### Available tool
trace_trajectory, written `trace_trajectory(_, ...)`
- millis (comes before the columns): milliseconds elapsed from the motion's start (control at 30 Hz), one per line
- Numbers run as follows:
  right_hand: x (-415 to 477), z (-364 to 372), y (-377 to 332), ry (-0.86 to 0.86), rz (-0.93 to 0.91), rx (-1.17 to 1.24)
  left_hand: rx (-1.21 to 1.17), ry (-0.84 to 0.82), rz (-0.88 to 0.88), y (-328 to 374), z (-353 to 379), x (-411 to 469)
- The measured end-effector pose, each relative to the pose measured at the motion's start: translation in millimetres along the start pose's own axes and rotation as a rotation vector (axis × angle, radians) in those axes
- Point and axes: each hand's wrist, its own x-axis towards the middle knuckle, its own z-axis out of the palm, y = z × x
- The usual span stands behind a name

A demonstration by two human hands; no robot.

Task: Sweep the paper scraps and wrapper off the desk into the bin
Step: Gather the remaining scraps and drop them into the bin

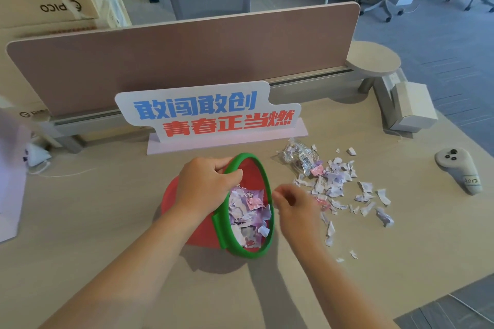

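A red bin with a green rim (263, 173) lies tilted on its side on the desk, its mouth facing right. Several purple-and-white paper scraps (247, 215) lie inside it. My left hand (207, 184) grips the top of the bin's rim. Just right of the mouth, my right hand (296, 207) hovers with curled fingers; whether it holds a scrap is unclear. A spread of torn paper scraps (339, 184) covers the desk to the right. A clear crinkled wrapper (300, 156) lies at the far edge of that pile.
A white sign with blue and red characters (213, 115) stands behind the bin, before a pink divider panel (173, 53). A grey handheld controller (459, 171) lies at the right. A white box (413, 107) sits at the back right. The desk's edge runs along the lower right.
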Motion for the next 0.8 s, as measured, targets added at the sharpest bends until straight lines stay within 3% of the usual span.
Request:
trace_trajectory(100, -11.9, 14.4, -23.0, -0.208, -0.111, 0.0, 0.008, 0.0, 0.014, 1.1, 2.4, -0.6)
trace_trajectory(167, -17.7, 16.1, -21.5, -0.217, -0.151, 0.014, 0.017, -0.01, 0.03, 1.6, 3.8, -0.8)
trace_trajectory(267, -29.0, 1.2, -5.7, -0.078, -0.102, 0.097, 0.047, -0.02, 0.041, 0.9, 7.5, -0.8)
trace_trajectory(467, -58.0, -45.1, 66.1, 0.4, 0.106, 0.068, 0.135, -0.087, 0.113, 5.8, 28.5, -7.1)
trace_trajectory(633, -87.3, -62.3, 131.8, 0.382, 0.367, -0.118, 0.196, -0.126, 0.191, 11.4, 46.3, -7.8)
trace_trajectory(800, -88.6, -55.0, 151.9, 0.294, 0.366, -0.152, 0.241, -0.107, 0.196, 19.9, 55.1, 0.0)
